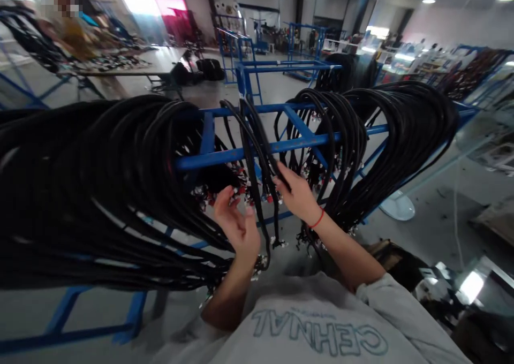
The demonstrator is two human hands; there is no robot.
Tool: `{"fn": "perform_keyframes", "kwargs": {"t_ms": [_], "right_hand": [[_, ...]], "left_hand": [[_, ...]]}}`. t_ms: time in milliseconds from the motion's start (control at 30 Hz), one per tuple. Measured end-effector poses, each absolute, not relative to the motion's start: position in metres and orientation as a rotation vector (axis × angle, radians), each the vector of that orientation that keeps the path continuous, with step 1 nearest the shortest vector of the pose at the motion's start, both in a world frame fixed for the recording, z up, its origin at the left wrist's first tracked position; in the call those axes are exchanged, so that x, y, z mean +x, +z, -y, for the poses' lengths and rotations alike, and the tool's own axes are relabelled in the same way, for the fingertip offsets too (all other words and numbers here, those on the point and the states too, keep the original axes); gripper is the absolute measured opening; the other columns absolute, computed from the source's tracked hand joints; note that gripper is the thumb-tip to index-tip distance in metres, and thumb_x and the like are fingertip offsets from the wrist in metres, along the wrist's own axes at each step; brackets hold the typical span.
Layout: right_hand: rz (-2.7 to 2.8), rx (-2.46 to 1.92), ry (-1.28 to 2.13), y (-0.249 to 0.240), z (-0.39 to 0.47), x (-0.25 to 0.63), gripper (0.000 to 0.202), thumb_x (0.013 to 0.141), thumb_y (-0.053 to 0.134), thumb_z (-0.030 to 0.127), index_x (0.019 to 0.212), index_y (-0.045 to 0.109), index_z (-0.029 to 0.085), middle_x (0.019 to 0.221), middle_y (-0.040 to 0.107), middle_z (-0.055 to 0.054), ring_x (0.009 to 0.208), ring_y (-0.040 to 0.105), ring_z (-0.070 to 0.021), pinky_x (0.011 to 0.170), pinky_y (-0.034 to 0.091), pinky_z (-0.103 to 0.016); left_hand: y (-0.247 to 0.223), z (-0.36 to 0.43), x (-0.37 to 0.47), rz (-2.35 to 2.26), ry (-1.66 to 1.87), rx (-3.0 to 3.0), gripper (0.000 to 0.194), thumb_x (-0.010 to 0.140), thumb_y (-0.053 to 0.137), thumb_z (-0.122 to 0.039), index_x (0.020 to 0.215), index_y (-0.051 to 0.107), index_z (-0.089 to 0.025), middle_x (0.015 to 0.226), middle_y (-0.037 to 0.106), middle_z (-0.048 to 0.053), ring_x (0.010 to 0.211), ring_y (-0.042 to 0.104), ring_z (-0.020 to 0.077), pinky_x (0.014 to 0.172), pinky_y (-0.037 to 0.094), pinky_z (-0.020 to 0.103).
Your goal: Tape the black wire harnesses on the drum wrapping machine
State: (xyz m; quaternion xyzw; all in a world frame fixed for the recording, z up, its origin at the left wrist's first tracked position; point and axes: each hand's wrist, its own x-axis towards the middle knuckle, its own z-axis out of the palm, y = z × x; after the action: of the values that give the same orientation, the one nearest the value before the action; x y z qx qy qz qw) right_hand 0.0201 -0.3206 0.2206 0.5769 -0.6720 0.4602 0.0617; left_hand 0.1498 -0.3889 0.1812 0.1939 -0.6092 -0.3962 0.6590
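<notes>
My right hand (296, 194), with a red band at the wrist, is closed on a black wire harness (262, 134) that hangs over a blue rail (223, 158). My left hand (237, 222) is raised to the left of it, fingers apart and slightly curled, with nothing in it. Between the hands another black harness (254, 179) hangs down, its end showing small white connectors. Small red and white connectors (241, 187) show behind my left fingertips.
A thick bundle of black harnesses (92, 182) hangs at left, and more bundles (417, 123) hang at right on the same blue rack. Behind stand a table (160, 61) with loose parts, a person at far left, and other blue frames (307, 37). Boxes lie low at right.
</notes>
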Motion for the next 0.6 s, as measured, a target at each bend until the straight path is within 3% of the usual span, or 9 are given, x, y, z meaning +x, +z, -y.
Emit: {"fn": "perform_keyframes", "kwargs": {"t_ms": [67,167,300,367,433,533,600], "right_hand": [[1.973,1.748,1.282,0.23,0.315,0.018,0.042,0.101,0.042,0.033,0.139,0.055,0.02,0.122,0.064,-0.013,0.118,0.06,-0.0221,0.104,0.05,-0.039],[1.965,1.295,1.256,0.239,0.296,-0.007,0.038,0.1,0.045,0.035,0.133,0.058,0.022,0.125,0.059,-0.014,0.124,0.055,-0.0255,0.107,0.046,-0.047],[2.036,0.806,1.402,0.237,0.277,-0.048,0.04,0.092,0.058,0.044,0.121,0.058,0.016,0.105,0.062,-0.013,0.101,0.061,-0.0242,0.092,0.052,-0.042],[2.148,0.839,1.606,0.241,0.274,-0.041,0.034,0.093,0.054,0.048,0.106,0.06,0.016,0.082,0.061,-0.005,0.076,0.059,-0.0176,0.073,0.052,-0.031],[2.243,1.024,1.816,0.253,0.273,-0.011,0.037,0.097,0.045,0.051,0.089,0.059,0.018,0.063,0.051,0.002,0.057,0.049,-0.0116,0.057,0.044,-0.023],[2.252,1.564,1.886,0.265,0.265,0.044,0.041,0.096,0.047,0.052,0.075,0.056,0.018,0.059,0.045,0.004,0.053,0.041,-0.0081,0.052,0.036,-0.02],[2.261,1.574,1.915,0.251,0.253,0.061,0.039,0.096,0.049,0.052,0.077,0.055,0.018,0.06,0.046,0.004,0.054,0.039,-0.0076,0.052,0.033,-0.02]], "left_hand": [[0.175,0.387,0.147,1.393,-0.886,0.416,0.052,0.089,0.062,-0.046,0.132,0.043,-0.024,0.139,0.045,0.012,0.13,0.047,0.024,0.105,0.042,0.038],[0.175,0.386,0.142,1.377,-0.945,0.364,0.052,0.088,0.063,-0.044,0.132,0.042,-0.026,0.14,0.045,0.011,0.13,0.047,0.0242,0.106,0.042,0.04],[0.179,0.388,0.136,1.305,-0.957,0.304,0.046,0.086,0.064,-0.04,0.127,0.049,-0.028,0.133,0.05,0.008,0.123,0.051,0.0228,0.101,0.044,0.039],[0.179,0.384,0.133,1.259,-0.942,0.232,0.042,0.085,0.064,-0.037,0.124,0.052,-0.03,0.127,0.053,0.006,0.116,0.053,0.0216,0.095,0.046,0.037],[0.177,0.376,0.129,1.232,-0.972,0.162,0.038,0.085,0.064,-0.034,0.122,0.056,-0.03,0.12,0.056,0.006,0.109,0.056,0.0211,0.089,0.048,0.036],[0.173,0.362,0.121,1.191,-1.087,0.102,0.03,0.089,0.058,-0.04,0.116,0.06,-0.029,0.108,0.06,0.006,0.098,0.058,0.0212,0.081,0.049,0.034],[0.17,0.354,0.114,1.193,-1.21,0.117,0.031,0.093,0.049,-0.047,0.114,0.06,-0.027,0.105,0.062,0.007,0.095,0.06,0.0213,0.079,0.049,0.034]]}}
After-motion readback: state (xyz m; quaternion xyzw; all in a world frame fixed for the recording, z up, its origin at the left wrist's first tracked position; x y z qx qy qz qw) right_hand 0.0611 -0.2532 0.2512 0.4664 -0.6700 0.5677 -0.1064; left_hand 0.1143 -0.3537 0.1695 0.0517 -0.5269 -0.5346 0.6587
